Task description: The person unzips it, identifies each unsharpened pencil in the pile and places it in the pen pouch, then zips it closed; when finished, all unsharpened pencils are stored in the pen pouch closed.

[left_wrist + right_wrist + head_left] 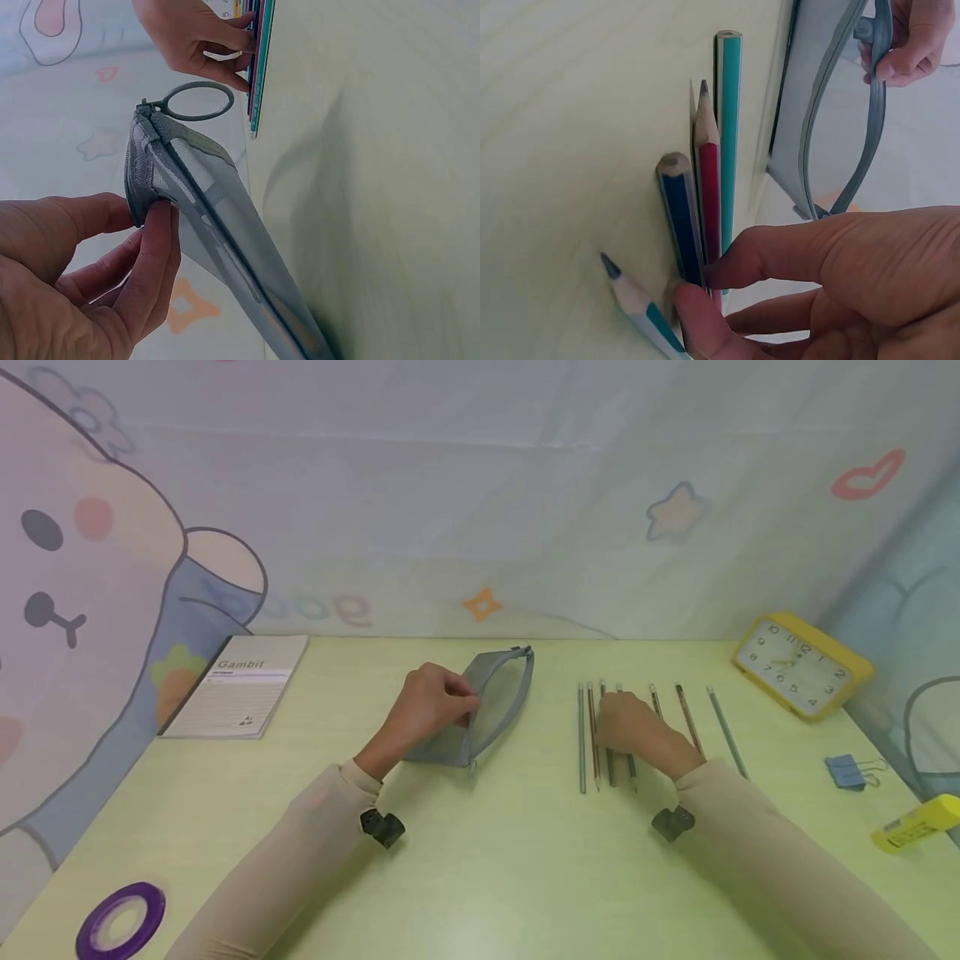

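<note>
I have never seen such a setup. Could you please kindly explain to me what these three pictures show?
Of course. There is no robot here: these are a person's two bare hands. The wide picture comes from a camera on the head, looking forward and down. The other two come from the small dark wrist cameras, one on each arm, so they show each hand's work closely.

On the pale table lie pencils, a notebook, a yellow clock, a blue binder clip, a yellow tube and a purple ring-shaped roll.

The left hand pinches the edge of an open grey zip pouch. The right hand is among the pencils; its fingers appear to pinch a dark blue pencil.
</note>
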Available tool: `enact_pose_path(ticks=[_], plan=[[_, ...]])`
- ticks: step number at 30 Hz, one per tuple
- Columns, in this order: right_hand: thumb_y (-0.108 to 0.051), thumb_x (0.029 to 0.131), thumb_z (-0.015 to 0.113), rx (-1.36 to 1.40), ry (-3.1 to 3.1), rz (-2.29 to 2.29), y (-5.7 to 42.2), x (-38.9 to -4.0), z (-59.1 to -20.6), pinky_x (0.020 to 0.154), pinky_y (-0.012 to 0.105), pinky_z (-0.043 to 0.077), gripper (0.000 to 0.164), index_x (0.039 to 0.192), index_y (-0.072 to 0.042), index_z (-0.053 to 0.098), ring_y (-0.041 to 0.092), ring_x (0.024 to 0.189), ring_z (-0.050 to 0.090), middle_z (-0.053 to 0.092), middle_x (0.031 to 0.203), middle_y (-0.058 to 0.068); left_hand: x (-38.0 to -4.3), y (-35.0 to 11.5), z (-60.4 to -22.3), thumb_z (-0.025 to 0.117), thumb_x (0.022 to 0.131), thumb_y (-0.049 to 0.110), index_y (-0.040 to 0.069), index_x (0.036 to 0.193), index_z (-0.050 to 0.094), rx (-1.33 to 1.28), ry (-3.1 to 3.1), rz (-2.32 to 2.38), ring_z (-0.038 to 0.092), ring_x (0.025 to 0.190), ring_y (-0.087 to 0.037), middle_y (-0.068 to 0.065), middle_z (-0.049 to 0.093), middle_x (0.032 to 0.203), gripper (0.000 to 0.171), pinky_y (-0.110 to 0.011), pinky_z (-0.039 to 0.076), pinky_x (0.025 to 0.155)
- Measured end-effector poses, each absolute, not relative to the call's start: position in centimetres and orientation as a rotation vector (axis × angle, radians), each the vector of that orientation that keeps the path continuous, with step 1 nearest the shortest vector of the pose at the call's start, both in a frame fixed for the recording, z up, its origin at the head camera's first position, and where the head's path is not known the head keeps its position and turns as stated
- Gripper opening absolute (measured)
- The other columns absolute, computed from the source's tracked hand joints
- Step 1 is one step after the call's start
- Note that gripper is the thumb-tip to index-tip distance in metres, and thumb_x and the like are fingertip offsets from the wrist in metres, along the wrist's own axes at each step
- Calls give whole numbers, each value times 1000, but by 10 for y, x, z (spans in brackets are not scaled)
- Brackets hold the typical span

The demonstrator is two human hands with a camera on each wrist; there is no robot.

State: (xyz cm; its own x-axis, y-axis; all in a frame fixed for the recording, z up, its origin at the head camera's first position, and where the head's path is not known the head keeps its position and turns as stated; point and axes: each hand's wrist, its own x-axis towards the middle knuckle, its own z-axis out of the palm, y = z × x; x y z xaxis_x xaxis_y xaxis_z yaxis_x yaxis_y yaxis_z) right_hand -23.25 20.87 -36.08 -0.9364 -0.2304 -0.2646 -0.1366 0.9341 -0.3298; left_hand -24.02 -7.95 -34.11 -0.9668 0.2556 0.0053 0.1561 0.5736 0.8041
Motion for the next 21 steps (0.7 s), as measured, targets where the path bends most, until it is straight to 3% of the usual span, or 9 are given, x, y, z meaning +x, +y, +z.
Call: enact_pose_path(ticks=[9, 13, 14, 15, 17, 19, 21], plan=[[4, 84, 54, -256, 2807, -471, 207, -233, -363, 45, 19, 33, 24, 69, -12, 43, 8, 47, 36, 37, 55, -5, -244, -79, -344, 67, 87, 14, 4, 95, 81, 347, 2692, 1340, 77, 69, -15, -8, 80, 90, 19, -22, 52, 69], [-2, 88, 59, -206, 2809, -476, 209, -238, -357, 47, 22, 37, 15, 76, -5, 51, 10, 50, 44, 48, 59, 0, -244, -79, -344, 67, 87, 14, 5, 93, 81, 352, 2691, 1347, 77, 68, -15, -8, 80, 89, 18, -23, 53, 70], [-4, 90, 61, -194, 2807, -484, 210, -238, -354, 50, 24, 42, 10, 84, 3, 56, 12, 52, 50, 55, 64, 5, -244, -79, -344, 67, 87, 14, 6, 92, 81, 353, 2691, 1349, 77, 68, -15, -8, 80, 89, 17, -24, 54, 71], [-6, 91, 61, -194, 2805, -501, 211, -239, -351, 55, 28, 50, 17, 97, 10, 59, 14, 55, 56, 61, 68, 10, -244, -79, -344, 67, 87, 14, 7, 91, 81, 354, 2691, 1351, 77, 68, -15, -8, 80, 89, 17, -24, 54, 71], [-11, 94, 61, -204, 2791, -570, 213, -240, -342, 72, 40, 58, 46, 127, 20, 50, 19, 64, 68, 70, 89, 23, -243, -79, -344, 67, 87, 14, 7, 91, 81, 355, 2691, 1355, 77, 68, -15, -8, 80, 88, 16, -25, 54, 71], [-14, 96, 60, -228, 2767, -688, 214, -238, -333, 90, 50, 55, 68, 147, 21, 30, 24, 77, 75, 69, 112, 30, -243, -79, -343, 67, 87, 14, 6, 91, 81, 353, 2690, 1357, 77, 68, -15, -8, 80, 88, 16, -23, 53, 69], [-17, 97, 57, -256, 2728, -834, 213, -236, -326, 101, 55, 49, 76, 154, 16, 18, 25, 86, 77, 65, 123, 29, -243, -79, -343, 67, 87, 14, 6, 92, 81, 354, 2691, 1355, 77, 68, -15, -8, 80, 88, 17, -22, 52, 68]])
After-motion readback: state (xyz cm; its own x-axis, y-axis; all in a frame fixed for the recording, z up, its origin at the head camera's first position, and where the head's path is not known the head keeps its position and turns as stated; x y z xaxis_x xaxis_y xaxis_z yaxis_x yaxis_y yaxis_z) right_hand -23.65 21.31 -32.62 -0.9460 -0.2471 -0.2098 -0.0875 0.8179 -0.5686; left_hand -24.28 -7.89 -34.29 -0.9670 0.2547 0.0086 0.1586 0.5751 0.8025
